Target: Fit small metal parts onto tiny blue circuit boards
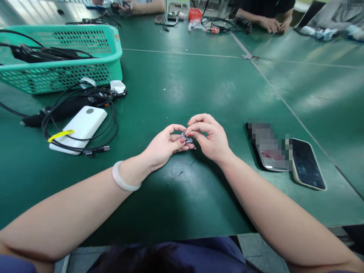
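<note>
My left hand (pixel 165 146) pinches a small grey-and-black piece (pixel 187 138), perhaps a little circuit board, between thumb and fingers. A short dark end with a shiny tip sticks out at the piece's lower right, by the left fingertips. Over the top edge of the piece, my right hand (pixel 212 138) has its thumb and index finger drawn together. Whatever lies between those right fingertips is too small to make out. Both hands are just above the green table (pixel 182 212), and a white bangle (pixel 125 177) circles my left wrist.
To the left are a green plastic basket (pixel 113 68) with black cables, a black power tool (pixel 74 106) and a white power bank (pixel 85 123) under a looped cable. Two phones (pixel 269 148) (pixel 308 163) lie at right. Across the table, other people's hands (pixel 273 24) rest near cables and a red box (pixel 195 14).
</note>
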The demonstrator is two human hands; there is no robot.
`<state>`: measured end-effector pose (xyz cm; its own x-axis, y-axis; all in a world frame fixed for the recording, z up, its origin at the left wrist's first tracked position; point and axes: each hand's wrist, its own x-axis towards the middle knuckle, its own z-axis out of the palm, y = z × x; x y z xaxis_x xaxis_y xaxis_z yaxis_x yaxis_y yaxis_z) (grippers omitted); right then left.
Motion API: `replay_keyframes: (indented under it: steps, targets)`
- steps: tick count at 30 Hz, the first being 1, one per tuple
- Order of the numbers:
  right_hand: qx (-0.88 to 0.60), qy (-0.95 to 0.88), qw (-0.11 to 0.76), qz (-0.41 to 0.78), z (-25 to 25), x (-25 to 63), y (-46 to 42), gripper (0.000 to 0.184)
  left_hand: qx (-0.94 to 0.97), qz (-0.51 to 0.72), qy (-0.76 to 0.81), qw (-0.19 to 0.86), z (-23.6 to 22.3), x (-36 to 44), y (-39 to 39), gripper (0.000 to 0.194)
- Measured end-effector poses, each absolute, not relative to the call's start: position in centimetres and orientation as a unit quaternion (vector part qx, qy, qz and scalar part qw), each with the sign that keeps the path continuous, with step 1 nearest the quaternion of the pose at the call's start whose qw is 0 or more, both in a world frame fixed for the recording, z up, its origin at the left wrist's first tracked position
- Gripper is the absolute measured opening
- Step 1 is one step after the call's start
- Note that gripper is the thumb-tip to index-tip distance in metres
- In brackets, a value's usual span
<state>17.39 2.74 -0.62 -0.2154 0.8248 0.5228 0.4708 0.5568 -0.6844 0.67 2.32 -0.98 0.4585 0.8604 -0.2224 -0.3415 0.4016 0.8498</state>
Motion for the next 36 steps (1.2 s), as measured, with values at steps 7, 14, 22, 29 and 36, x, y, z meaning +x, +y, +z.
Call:
replay_keyframes:
  steps: [7,14,22,29,36]
  targets:
    - [-0.386,-0.769,0.445,0.249,-1.1,18.3,3.2,0.02,0.37,0.357,0.324,0.794,-1.3,0.5,2.3,0.027]
    - [-0.415,-0.738,0.48,0.23,-0.9,18.2,2.9,0.024,0.339,0.372,0.342,0.793,-1.0,0.5,2.4,0.025]
    - [-0.513,-0.764,0.352,0.172,-1.5,17.8,2.0,0.008,0.235,0.526,0.392,0.717,-0.7,0.5,3.4,0.019]
    - [-0.528,-0.811,0.223,0.12,-2.2,16.8,2.0,0.002,0.278,0.523,0.398,0.701,-1.1,0.6,3.2,0.016]
    - [-0.501,-0.785,0.361,0.051,-0.8,17.5,1.6,0.005,0.363,0.485,0.406,0.684,-1.0,0.9,2.6,0.02]
